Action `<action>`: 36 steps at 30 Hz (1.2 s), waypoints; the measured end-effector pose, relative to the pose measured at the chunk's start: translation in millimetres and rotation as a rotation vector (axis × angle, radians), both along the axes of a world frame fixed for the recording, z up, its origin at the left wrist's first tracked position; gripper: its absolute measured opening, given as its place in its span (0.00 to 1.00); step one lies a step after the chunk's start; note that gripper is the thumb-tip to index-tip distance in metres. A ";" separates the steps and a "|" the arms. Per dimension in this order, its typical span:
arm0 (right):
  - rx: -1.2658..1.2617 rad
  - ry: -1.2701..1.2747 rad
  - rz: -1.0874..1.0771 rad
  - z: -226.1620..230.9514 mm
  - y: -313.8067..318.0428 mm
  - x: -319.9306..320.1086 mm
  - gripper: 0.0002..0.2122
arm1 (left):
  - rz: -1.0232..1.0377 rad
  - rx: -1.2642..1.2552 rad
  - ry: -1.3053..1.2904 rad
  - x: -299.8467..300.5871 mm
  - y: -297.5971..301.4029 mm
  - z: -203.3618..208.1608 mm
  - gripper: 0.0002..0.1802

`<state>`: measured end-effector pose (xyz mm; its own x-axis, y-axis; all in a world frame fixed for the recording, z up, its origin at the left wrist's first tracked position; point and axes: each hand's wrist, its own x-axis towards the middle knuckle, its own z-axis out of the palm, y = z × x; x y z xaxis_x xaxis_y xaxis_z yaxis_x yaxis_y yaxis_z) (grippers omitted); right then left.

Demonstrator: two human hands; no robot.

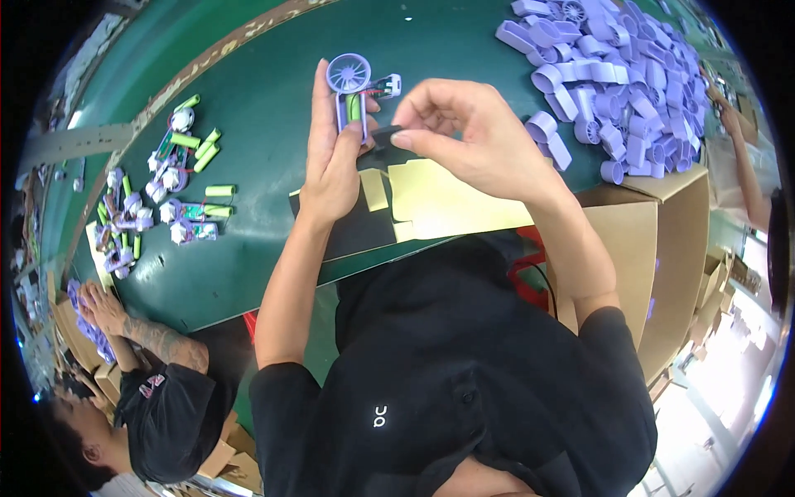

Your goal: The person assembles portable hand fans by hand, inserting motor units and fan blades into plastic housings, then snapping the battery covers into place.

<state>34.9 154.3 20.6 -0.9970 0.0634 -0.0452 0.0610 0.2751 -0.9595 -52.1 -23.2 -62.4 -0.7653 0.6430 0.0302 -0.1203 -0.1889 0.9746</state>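
My left hand (331, 170) is closed around a purple plastic fan housing (349, 73), its round spoked end pointing away from me. A light-green battery cell (354, 106) lies in the housing's open handle, under my thumb. Red wires and a small white part (392, 85) stick out at its right side. Just to the right, my right hand (472, 137) pinches a small dark strip (384, 132) between thumb and fingertips, close to the handle. Below the hands lie a yellow sheet (464, 203) with cut-outs and a black sheet (348, 238), at the table's near edge.
On the green table (265, 108), a large heap of purple housings (621, 83) is at the right. Several wired assemblies with green cells (186, 211) lie at the left. A cardboard box (613, 240) stands by the near right edge. A co-worker's hands (101, 311) are at lower left.
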 end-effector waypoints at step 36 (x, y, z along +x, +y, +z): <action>0.304 0.197 -0.198 -15.4 -20.6 -27.2 0.03 | 0.018 -0.283 0.590 15.4 14.2 9.2 0.46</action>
<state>7.7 133.7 5.2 -0.9518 0.2359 0.1961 -0.0360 0.5490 -0.8350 -36.7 -9.0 -53.2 -0.6828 0.6751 0.2793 0.4505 0.0880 0.8884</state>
